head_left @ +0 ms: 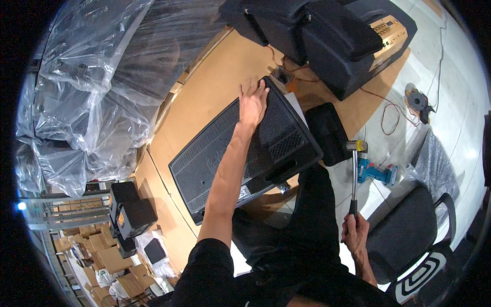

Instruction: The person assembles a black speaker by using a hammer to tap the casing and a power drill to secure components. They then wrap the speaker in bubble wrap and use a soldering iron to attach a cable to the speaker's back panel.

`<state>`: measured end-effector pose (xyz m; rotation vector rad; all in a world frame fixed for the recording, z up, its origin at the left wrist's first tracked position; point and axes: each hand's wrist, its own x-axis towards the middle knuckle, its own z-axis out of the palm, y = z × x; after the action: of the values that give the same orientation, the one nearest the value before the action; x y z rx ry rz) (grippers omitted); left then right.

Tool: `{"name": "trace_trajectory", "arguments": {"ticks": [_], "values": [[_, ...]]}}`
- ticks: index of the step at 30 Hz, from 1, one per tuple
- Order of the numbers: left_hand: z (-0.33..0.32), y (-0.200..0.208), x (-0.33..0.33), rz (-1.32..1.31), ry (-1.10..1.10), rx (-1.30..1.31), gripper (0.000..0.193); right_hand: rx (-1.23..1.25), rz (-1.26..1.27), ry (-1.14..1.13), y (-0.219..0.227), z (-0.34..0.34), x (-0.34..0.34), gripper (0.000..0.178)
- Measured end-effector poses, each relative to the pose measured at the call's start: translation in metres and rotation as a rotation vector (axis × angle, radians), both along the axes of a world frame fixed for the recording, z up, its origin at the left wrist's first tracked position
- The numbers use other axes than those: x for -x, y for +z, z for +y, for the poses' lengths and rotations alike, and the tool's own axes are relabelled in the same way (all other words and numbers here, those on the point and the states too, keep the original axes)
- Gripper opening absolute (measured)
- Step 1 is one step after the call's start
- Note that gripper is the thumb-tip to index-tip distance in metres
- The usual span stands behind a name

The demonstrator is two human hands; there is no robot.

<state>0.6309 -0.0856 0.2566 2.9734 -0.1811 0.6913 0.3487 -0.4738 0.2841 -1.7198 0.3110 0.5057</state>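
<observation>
A black loudspeaker point(215, 153) with a perforated metal grille lies tilted in front of me on brown cardboard. My left hand point(252, 106) rests on its far upper edge, fingers stretched out and apart, slightly blurred. On my right, my right hand point(355, 231) is wrapped round the dark grip of a mallet point(354, 176). The mallet has a metal shaft, and its head, with a yellow end, points away from me, apart from the speaker. Just beyond the mallet, a teal cordless drill point(377, 173) lies on the floor. My left forearm hides part of the grille.
Black speaker cabinets point(327, 41) stand at the far side, one with a gold panel. A dark padded piece point(327, 134) sits beside the speaker. Plastic-wrapped stacks point(97, 87) rise at left. A black chair point(404, 230) is at right, with a cable reel point(418, 105) beyond.
</observation>
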Motion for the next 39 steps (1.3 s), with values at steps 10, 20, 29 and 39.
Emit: {"name": "trace_trajectory", "arguments": {"ticks": [10,20,29,39], "values": [[0.005,-0.001,-0.008,0.006,-0.130,-0.015,0.031,-0.140,0.135,-0.077,0.021,0.014,-0.009,0.038],[0.009,0.000,-0.009,0.108,-0.095,-0.081,0.029,-0.185,0.091,-0.011,0.024,0.021,-0.016,0.034],[0.005,-0.015,-0.008,-0.029,-0.065,0.116,0.035,-0.057,-0.023,-0.032,0.040,0.011,-0.010,0.041],[0.008,-0.018,-0.005,0.037,-0.065,0.127,0.038,-0.079,0.056,-0.069,0.041,0.026,-0.016,0.033]]}}
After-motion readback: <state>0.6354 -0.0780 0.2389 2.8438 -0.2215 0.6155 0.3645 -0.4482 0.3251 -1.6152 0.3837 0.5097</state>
